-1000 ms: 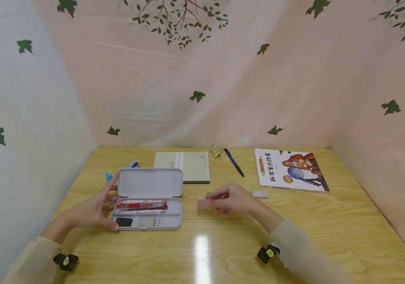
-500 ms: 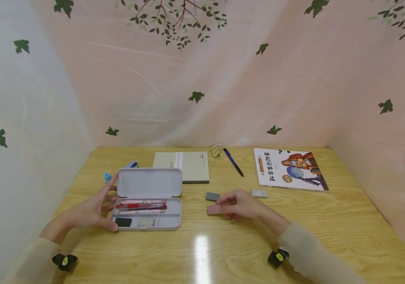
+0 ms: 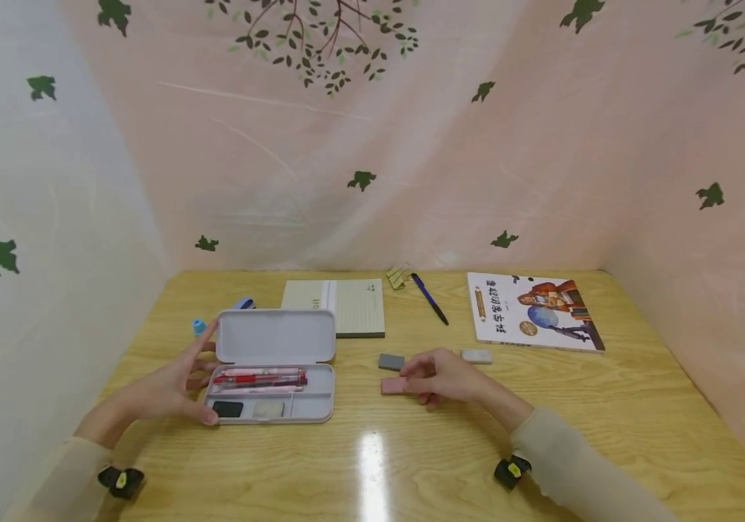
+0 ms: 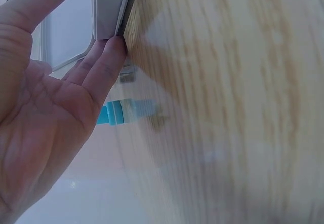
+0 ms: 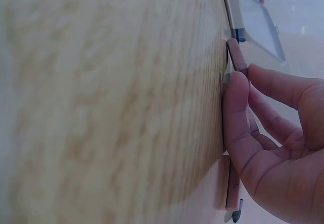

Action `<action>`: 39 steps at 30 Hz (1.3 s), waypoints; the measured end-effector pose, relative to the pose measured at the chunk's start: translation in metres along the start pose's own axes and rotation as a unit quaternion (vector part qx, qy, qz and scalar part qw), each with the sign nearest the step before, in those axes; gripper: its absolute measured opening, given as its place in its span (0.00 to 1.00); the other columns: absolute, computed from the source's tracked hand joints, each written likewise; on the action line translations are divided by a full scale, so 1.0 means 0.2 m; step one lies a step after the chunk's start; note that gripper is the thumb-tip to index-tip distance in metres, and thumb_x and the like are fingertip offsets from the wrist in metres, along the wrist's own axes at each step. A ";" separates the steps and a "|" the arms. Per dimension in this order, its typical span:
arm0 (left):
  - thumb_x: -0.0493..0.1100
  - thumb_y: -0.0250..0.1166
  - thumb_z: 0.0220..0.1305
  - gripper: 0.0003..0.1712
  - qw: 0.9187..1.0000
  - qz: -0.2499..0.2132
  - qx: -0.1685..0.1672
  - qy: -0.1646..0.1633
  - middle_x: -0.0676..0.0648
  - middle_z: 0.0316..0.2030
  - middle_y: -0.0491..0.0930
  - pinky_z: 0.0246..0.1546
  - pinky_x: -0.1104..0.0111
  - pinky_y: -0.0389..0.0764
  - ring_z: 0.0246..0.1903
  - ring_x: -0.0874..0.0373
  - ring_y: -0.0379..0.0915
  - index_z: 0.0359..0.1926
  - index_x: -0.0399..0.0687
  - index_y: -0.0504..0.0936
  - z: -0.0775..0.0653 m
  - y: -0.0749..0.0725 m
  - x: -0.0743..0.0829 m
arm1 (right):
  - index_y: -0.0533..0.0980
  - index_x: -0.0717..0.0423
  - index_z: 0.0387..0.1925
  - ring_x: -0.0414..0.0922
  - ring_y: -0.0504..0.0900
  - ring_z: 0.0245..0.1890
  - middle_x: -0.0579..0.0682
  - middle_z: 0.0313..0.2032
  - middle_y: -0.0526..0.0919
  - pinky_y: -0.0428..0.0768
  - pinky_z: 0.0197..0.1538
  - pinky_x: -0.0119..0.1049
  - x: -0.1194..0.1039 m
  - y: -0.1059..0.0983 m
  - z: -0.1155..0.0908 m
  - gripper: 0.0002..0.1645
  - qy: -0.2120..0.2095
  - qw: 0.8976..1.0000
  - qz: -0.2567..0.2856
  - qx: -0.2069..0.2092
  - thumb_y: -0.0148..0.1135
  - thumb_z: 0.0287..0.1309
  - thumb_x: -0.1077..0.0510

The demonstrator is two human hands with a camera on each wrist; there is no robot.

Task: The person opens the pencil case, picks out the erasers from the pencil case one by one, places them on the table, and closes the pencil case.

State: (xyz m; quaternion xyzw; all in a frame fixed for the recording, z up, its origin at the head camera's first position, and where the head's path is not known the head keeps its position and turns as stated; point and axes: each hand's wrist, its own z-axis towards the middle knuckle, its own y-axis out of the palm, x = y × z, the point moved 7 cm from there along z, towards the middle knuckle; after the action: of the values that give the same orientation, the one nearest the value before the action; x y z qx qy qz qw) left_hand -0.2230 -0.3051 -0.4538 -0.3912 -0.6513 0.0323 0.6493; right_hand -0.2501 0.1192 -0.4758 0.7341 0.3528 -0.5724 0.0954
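My left hand [image 3: 163, 391] grips the left side of an open white pencil case [image 3: 276, 337], thumb at its front corner and fingers behind, by the raised lid. In the left wrist view its fingertips meet the case's edge. Several red and pink pens [image 3: 257, 377] lie in the long compartment; a black block [image 3: 228, 409] and a whitish eraser [image 3: 268, 409] sit in front of them. Right of the case, my right hand [image 3: 447, 377] pinches a pink eraser [image 3: 393, 386] between thumb and fingers, low at the tabletop. Just behind it lies a grey eraser [image 3: 391, 361].
A white eraser [image 3: 476, 356] lies beyond the right wrist, near a picture-covered book [image 3: 535, 312]. Farther back are a notebook [image 3: 359, 308], a binder clip [image 3: 399, 276] and a blue pen [image 3: 429, 298]. A bright blue cap [image 3: 199, 326] shows behind the left hand.
My right hand has shifted right and slightly toward me with the pink eraser, bringing the grey eraser fully into view. Over the last half second both hands stay nearly still.
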 end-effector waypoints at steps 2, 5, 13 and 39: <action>0.46 0.84 0.46 0.83 1.000 0.002 0.001 -0.003 0.31 0.70 0.49 0.64 0.42 0.67 0.67 0.28 0.59 0.79 0.70 0.23 0.00 0.01 0.01 | 0.81 0.63 0.53 0.45 0.82 0.27 0.54 0.34 0.85 0.87 0.31 0.40 0.01 -0.01 -0.01 0.17 0.003 1.000 0.001 0.000 0.67 0.66 0.59; 0.47 0.84 0.46 0.83 1.000 0.005 0.002 -0.006 0.31 0.70 0.49 0.64 0.43 0.67 0.67 0.29 0.60 0.79 0.71 0.23 -0.01 0.02 0.01 | 0.81 0.63 0.53 0.46 0.82 0.27 0.54 0.35 0.85 0.87 0.31 0.40 0.01 -0.03 -0.03 0.17 -0.004 1.000 -0.006 0.002 0.68 0.65 0.59; 0.48 0.84 0.46 0.84 1.000 0.007 -0.002 -0.015 0.30 0.71 0.48 0.64 0.43 0.66 0.68 0.27 0.58 0.79 0.70 0.22 -0.03 0.04 0.03 | 0.80 0.64 0.55 0.52 0.82 0.32 0.54 0.39 0.82 0.87 0.33 0.45 -0.10 -0.09 -0.05 0.19 -0.064 0.995 -0.072 0.005 0.67 0.67 0.59; 0.45 0.84 0.47 0.83 1.000 0.001 0.016 -0.011 0.31 0.69 0.50 0.63 0.45 0.67 0.67 0.28 0.59 0.79 0.67 0.22 -0.11 0.14 0.09 | 0.81 0.61 0.56 0.31 0.84 0.42 0.55 0.54 0.84 0.82 0.45 0.25 -0.57 0.57 0.06 0.18 -0.256 0.950 -0.157 -0.090 0.67 0.66 0.62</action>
State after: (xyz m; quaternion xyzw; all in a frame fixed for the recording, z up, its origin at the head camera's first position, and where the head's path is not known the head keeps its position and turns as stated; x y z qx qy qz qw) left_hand -0.1877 -0.2864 -0.4503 -0.3812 -0.6573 0.0480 0.6484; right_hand -0.1995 -0.0171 -0.4067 0.4865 0.4771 -0.7148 0.1573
